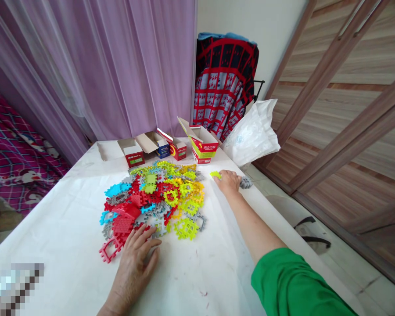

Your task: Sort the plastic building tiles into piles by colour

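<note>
Looking down from the head camera, we see our left hand (136, 259) lying flat, fingers spread and released, on the white-covered table (69, 245), fingertips touching the near edge of the heap of colourful interlocking plastic tiles (154, 199). Our right hand (229, 181) reaches to the far right of the heap, palm down over a grey plastic tile (246, 182), with a lime-green plastic tile (215, 174) just beside its thumb; whether the fingers grip the grey tile we cannot tell.

We judge the tiles light, stiff and a bit slick, with toothed edges that snag their neighbours; pinching one by two opposite edges should lift it cleanly.

Four opened cardboard boxes (171, 147) stand behind the heap, and a white plastic bag (253, 134) hangs off the far right corner. The right table edge runs close by the right hand, so the grey tile sits near the drop. Bare cloth lies open to the left and in front.
</note>
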`<control>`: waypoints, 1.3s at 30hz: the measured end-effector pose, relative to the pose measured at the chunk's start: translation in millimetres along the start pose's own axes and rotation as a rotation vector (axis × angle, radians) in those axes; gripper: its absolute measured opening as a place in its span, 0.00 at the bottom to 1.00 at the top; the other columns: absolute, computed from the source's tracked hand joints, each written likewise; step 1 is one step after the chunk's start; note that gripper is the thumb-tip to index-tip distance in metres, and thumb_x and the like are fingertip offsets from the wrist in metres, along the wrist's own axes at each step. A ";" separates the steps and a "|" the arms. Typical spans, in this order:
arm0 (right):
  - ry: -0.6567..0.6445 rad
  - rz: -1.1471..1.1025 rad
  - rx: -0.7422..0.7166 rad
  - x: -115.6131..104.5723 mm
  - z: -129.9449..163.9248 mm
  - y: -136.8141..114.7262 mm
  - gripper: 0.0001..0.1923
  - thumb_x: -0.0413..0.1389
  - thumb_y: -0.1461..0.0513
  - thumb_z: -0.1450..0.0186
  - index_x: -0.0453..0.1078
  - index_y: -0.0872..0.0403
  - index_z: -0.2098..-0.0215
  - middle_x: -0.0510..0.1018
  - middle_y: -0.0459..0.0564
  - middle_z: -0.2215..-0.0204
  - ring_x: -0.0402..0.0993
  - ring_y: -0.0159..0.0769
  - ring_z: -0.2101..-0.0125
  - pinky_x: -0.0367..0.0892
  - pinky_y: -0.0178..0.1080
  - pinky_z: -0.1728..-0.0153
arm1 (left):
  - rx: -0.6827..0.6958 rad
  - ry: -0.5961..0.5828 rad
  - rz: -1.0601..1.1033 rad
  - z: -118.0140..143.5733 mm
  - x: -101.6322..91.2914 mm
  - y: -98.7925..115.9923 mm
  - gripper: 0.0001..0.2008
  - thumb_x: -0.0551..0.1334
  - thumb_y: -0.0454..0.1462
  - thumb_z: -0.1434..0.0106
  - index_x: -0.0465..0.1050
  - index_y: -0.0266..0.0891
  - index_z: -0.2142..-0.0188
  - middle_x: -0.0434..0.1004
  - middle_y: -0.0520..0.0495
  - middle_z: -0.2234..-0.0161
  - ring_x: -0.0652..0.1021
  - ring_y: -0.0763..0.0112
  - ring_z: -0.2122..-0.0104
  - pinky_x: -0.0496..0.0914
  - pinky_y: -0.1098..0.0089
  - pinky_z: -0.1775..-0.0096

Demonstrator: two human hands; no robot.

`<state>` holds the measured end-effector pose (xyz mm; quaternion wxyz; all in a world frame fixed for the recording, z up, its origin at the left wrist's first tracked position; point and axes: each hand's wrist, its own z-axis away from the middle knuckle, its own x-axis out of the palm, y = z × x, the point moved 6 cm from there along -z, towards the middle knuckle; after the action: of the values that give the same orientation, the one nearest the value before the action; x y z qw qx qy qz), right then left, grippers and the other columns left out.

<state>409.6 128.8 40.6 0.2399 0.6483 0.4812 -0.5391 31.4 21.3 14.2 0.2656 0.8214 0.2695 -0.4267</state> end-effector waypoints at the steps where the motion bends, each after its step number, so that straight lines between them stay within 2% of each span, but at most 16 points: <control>1: 0.034 -0.029 -0.011 -4.1 8.9 -1.2 0.15 0.54 0.52 0.37 0.74 0.52 0.58 0.77 0.58 0.56 0.67 0.50 0.53 0.57 0.48 0.54 | 0.002 0.003 0.001 0.0 -0.1 0.2 0.10 0.56 0.38 0.37 0.76 0.47 0.60 0.77 0.46 0.49 0.72 0.54 0.45 0.70 0.48 0.48; 5: 0.136 -0.203 -0.092 -10.8 62.7 -12.2 0.12 0.49 0.59 0.34 0.74 0.52 0.63 0.78 0.54 0.60 0.69 0.44 0.56 0.58 0.43 0.55 | 0.003 0.033 0.012 -0.3 -1.4 1.1 0.10 0.56 0.38 0.36 0.76 0.47 0.61 0.78 0.46 0.51 0.72 0.55 0.45 0.70 0.48 0.48; 9: 0.202 -0.410 -0.257 -8.2 117.5 -34.2 0.10 0.50 0.61 0.35 0.73 0.51 0.68 0.79 0.50 0.66 0.72 0.39 0.62 0.62 0.39 0.57 | -0.009 0.058 0.016 -1.0 -2.8 2.4 0.10 0.55 0.37 0.36 0.77 0.46 0.63 0.80 0.46 0.53 0.73 0.55 0.46 0.68 0.48 0.48; 13: 0.295 -0.541 -0.324 -12.0 146.1 -47.0 0.09 0.51 0.62 0.37 0.72 0.52 0.72 0.79 0.49 0.72 0.72 0.37 0.68 0.64 0.38 0.62 | -0.044 0.054 0.033 -1.2 -2.6 2.0 0.11 0.55 0.37 0.35 0.77 0.45 0.64 0.80 0.46 0.54 0.74 0.55 0.47 0.66 0.47 0.46; 19: 0.272 -0.578 -0.432 -23.1 169.6 -60.0 0.08 0.52 0.62 0.36 0.72 0.52 0.71 0.78 0.49 0.71 0.72 0.37 0.67 0.64 0.38 0.62 | -0.075 0.056 0.068 -0.3 -4.3 2.1 0.11 0.54 0.37 0.35 0.77 0.44 0.64 0.81 0.46 0.55 0.74 0.54 0.48 0.65 0.45 0.46; 24: 0.166 -0.553 -0.562 -30.8 191.4 -73.6 0.04 0.56 0.61 0.38 0.72 0.52 0.67 0.78 0.49 0.67 0.72 0.39 0.62 0.63 0.40 0.59 | -0.063 0.042 0.074 3.4 -5.7 7.2 0.10 0.55 0.36 0.36 0.77 0.45 0.64 0.81 0.46 0.55 0.74 0.55 0.47 0.64 0.46 0.45; 28: 0.039 -0.493 -0.635 -31.3 201.1 -83.0 0.15 0.63 0.57 0.44 0.72 0.52 0.59 0.77 0.51 0.61 0.69 0.42 0.58 0.62 0.44 0.56 | -0.044 0.007 0.066 8.2 -4.7 11.8 0.09 0.56 0.35 0.37 0.76 0.46 0.62 0.80 0.47 0.53 0.72 0.57 0.46 0.63 0.48 0.44; 31: -0.016 -0.466 -0.614 -30.0 200.8 -84.7 0.17 0.64 0.59 0.45 0.71 0.52 0.58 0.76 0.51 0.60 0.69 0.42 0.58 0.63 0.45 0.56 | -0.008 0.004 0.031 10.6 -5.0 15.5 0.10 0.58 0.34 0.38 0.75 0.46 0.60 0.79 0.47 0.52 0.71 0.57 0.45 0.62 0.49 0.43; 37: 0.006 -0.525 -0.654 -31.4 200.0 -83.7 0.09 0.58 0.61 0.38 0.72 0.51 0.57 0.77 0.50 0.62 0.72 0.40 0.60 0.66 0.44 0.58 | 0.021 -0.021 -0.026 9.1 -6.9 19.0 0.13 0.57 0.32 0.38 0.73 0.44 0.55 0.76 0.45 0.48 0.67 0.56 0.41 0.63 0.48 0.44; 39: 0.050 -0.611 -0.602 -31.3 197.1 -76.3 0.08 0.55 0.62 0.35 0.73 0.51 0.58 0.78 0.51 0.63 0.73 0.39 0.61 0.68 0.42 0.59 | 0.023 -0.017 -0.012 7.3 -8.6 19.9 0.13 0.57 0.31 0.38 0.72 0.44 0.55 0.75 0.44 0.47 0.66 0.56 0.41 0.63 0.49 0.44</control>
<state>251.4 -14.0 25.7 0.2360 0.3897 0.7927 -0.4050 36.4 0.5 21.9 0.2560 0.8192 0.2672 -0.4382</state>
